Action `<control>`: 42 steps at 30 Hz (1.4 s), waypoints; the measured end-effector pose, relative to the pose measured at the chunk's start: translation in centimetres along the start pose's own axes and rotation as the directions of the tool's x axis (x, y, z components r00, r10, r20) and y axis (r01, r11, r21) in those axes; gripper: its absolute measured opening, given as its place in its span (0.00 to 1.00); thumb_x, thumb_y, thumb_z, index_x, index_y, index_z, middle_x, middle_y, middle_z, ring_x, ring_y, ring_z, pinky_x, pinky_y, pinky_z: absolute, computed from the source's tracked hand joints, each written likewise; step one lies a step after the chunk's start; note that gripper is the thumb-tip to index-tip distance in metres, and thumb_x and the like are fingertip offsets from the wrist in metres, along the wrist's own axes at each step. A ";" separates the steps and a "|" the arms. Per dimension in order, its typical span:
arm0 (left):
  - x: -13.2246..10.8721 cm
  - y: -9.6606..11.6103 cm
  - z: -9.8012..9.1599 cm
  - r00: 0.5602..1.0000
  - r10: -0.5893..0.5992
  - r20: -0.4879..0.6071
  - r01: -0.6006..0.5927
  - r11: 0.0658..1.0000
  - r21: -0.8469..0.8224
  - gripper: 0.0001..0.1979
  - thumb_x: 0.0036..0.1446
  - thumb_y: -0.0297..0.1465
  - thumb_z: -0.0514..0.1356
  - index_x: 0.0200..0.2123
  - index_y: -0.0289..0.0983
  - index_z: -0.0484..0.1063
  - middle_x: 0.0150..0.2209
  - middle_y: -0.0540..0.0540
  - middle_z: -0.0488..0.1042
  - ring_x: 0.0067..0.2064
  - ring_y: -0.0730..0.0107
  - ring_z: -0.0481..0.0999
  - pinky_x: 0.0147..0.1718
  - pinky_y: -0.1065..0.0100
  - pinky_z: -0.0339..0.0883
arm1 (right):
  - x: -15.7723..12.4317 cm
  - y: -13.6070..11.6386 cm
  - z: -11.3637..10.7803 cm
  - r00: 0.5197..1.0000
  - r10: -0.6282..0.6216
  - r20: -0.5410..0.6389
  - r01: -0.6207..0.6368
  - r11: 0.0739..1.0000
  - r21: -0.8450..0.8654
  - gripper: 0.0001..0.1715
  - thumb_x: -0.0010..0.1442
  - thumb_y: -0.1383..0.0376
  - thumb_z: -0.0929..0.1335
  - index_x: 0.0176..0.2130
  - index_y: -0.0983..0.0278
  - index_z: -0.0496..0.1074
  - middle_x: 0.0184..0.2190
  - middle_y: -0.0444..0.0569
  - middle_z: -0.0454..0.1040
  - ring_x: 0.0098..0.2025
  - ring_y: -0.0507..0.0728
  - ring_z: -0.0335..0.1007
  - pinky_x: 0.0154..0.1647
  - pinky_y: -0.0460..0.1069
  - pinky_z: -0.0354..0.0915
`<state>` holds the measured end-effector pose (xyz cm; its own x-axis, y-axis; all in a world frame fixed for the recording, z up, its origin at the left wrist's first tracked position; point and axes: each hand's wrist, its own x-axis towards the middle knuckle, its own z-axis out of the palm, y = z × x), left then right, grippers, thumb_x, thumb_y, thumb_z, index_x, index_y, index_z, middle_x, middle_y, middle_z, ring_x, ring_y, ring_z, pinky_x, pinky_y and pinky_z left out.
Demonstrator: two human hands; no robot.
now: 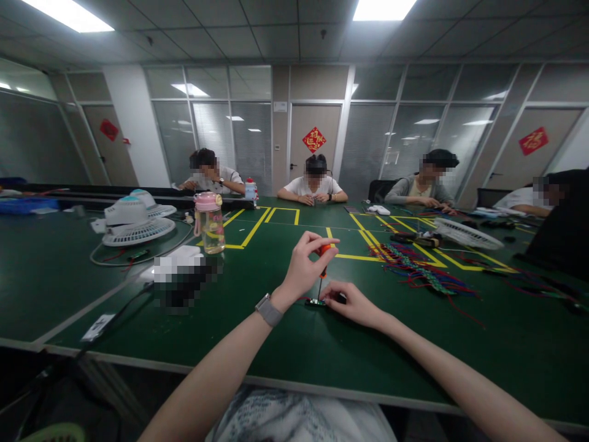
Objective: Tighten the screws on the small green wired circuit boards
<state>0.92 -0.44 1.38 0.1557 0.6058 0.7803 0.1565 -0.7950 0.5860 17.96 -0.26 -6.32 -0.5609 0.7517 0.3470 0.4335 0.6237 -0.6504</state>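
Note:
My left hand, with a grey watch on its wrist, is closed on the orange handle of a screwdriver. The screwdriver stands upright, its thin shaft reaching down to a small green circuit board lying on the table. My right hand rests on the table with bent fingers, its fingertips at the board's right side and holding it. A red wire shows at the board's left end. The very tip of the screwdriver is too small to make out.
On the green table stand a pink-lidded bottle and white fan parts to the left. A strip of wired circuit boards lies right of centre, near a white grille. Several people sit across the table.

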 end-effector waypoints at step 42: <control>-0.2 -0.3 0.5 0.995 -0.074 0.062 0.084 0.979 -0.184 0.14 0.62 0.31 0.56 0.49 0.39 0.74 0.41 0.45 0.75 0.37 0.72 0.76 0.37 0.70 0.70 | -0.1 -0.1 0.1 1.000 -0.023 0.006 0.024 0.996 -0.081 0.11 0.55 0.65 0.70 0.40 0.66 0.76 0.29 0.46 0.71 0.30 0.54 0.66 0.32 0.47 0.63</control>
<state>1.31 -0.26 0.93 0.2036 0.6638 0.7197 -0.0134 -0.7331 0.6799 17.92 -0.48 -6.33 -0.5754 0.7354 0.3579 0.4754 0.6568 -0.5853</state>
